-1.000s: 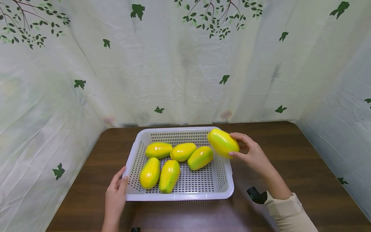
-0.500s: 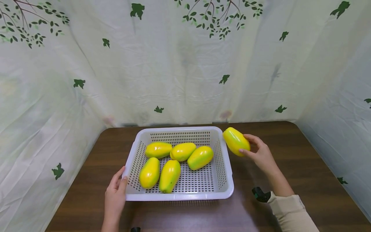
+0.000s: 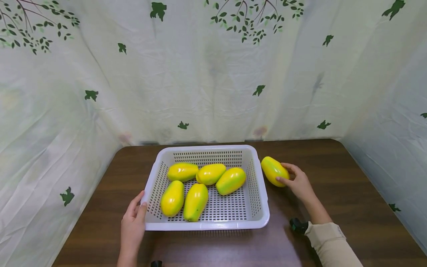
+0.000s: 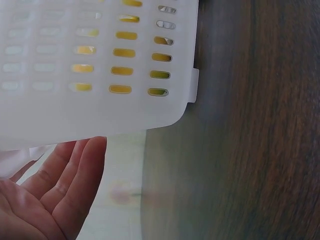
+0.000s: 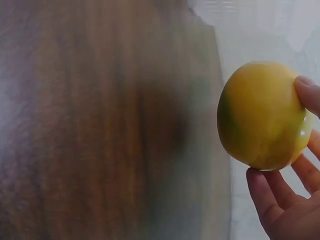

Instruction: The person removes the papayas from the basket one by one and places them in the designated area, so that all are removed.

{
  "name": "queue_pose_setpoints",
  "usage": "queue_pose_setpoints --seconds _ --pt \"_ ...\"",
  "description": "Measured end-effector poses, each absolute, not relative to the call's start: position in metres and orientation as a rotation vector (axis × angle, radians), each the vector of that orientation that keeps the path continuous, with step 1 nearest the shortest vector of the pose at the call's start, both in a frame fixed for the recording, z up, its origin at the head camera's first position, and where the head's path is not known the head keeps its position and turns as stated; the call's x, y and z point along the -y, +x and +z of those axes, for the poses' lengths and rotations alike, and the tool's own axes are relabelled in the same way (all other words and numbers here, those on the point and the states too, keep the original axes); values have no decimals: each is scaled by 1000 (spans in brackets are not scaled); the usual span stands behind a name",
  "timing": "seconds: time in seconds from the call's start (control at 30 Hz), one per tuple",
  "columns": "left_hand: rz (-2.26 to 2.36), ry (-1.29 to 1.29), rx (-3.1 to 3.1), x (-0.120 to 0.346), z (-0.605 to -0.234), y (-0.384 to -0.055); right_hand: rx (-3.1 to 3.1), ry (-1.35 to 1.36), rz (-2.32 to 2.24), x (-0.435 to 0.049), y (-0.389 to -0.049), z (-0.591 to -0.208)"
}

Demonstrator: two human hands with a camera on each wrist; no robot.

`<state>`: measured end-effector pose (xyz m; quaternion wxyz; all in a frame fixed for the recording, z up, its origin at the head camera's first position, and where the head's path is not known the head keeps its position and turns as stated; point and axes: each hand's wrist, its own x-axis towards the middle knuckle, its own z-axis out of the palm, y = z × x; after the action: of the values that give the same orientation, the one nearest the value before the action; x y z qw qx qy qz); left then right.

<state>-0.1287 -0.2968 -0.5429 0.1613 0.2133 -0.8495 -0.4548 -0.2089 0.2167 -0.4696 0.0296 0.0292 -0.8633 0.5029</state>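
My right hand (image 3: 300,182) grips a yellow-green papaya (image 3: 274,171) just outside the right wall of a white perforated basket (image 3: 233,224). In the right wrist view, the thumb and fingers hold the papaya (image 5: 262,115) by one end. Whether its underside touches the table cannot be told. At the basket's left side, my left hand (image 3: 132,222) holds the rim, thumb over the edge and fingers along the outside. Inside the basket lie several more papayas (image 3: 195,202), three of them in the back row. The left wrist view shows the basket's slotted wall (image 4: 100,110) above the fingers.
A dark brown wooden table (image 3: 213,248) bears the basket. Pale curtains (image 3: 213,92) with leaf prints enclose the table at the back and both sides. A black wrist device (image 3: 298,225) sits by the right sleeve (image 3: 328,241).
My right hand has carried the papaya from above the basket's right rim out to the right, then lowered it beside the basket. The left hand stays on the rim.
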Motion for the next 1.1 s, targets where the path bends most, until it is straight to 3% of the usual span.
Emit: queue_pose_setpoints --seconds 0.37,0.6,1.1 --pt "-1315 615 2443 295 -542 -129 2709 68 1495 -217 -210 -481" --pt "-1426 463 2416 295 -526 -122 2697 68 1512 -216 -210 -482" --pt "-1317 581 2431 294 -537 -126 2597 163 1534 -213 -210 -475"
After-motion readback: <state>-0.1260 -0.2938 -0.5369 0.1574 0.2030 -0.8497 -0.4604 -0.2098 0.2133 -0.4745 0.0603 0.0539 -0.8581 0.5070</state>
